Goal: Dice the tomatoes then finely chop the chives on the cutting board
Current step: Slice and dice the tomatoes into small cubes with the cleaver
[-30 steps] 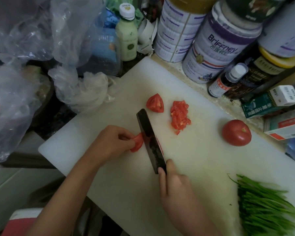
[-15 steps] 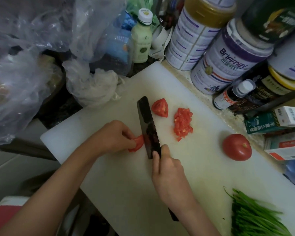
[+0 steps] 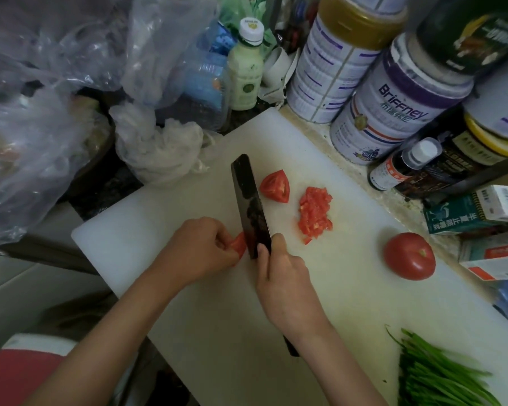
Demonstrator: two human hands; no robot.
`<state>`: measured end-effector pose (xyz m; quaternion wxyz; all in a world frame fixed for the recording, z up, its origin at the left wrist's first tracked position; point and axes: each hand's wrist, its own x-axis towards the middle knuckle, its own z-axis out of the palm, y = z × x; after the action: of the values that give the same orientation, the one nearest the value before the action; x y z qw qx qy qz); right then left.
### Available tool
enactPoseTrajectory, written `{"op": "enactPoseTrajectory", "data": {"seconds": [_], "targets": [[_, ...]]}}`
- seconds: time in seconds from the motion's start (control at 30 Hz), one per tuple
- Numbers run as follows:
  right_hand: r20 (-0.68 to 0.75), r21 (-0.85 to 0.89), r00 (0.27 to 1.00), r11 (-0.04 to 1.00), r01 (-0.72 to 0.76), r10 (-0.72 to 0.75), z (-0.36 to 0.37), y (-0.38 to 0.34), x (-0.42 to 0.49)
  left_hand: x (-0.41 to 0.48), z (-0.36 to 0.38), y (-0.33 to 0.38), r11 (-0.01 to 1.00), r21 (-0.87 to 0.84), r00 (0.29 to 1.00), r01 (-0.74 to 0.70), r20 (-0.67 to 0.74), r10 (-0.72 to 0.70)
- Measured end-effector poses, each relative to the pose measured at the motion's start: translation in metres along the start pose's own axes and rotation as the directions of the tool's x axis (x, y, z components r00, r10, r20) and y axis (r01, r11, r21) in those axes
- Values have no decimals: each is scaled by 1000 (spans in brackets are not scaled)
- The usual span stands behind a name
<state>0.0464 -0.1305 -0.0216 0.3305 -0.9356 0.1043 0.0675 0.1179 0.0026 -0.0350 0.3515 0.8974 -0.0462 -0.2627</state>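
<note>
On the white cutting board, my left hand pinches a tomato piece against the board. My right hand grips the handle of a dark cleaver, whose blade stands right beside that piece. A tomato wedge and a small heap of diced tomato lie just right of the blade. A whole tomato rests further right. A bunch of green chives lies at the board's lower right corner.
Large tins, small bottles and boxes crowd the counter behind the board's right edge. Crumpled plastic bags and a pale green bottle stand beyond the board's far left corner. The board's near edge overhangs the counter.
The cleaver slid forward along the tomato piece, and my right hand moved up the board with it. My left hand stayed on the piece.
</note>
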Motion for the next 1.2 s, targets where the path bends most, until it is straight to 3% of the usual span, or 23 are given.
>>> {"op": "enactPoseTrajectory", "data": {"seconds": [0.17,0.43,0.63,0.7,0.9,1.2], "targets": [[10,-38,1000,999,-11,11,3,13,-31,-14,12,-3,996,74,986,-41,-155,53],[197,-238,940,944,-229,278,3,17,-67,-8,8,0,968,220,969,-119,-186,162],[149,-297,981,952,-76,124,4,4,-36,-18,13,4,991,132,978,-34,-201,60],[130,-253,988,966,-50,85,4,7,-32,-21,16,4,997,78,968,-9,-247,29],[95,124,992,988,-88,77,-27,18,-53,-24,39,12,1000,-2,941,-30,-339,27],[69,136,957,947,-290,283,-67,57,-75,-37,67,23,998,-68,922,-12,-386,-15]]}}
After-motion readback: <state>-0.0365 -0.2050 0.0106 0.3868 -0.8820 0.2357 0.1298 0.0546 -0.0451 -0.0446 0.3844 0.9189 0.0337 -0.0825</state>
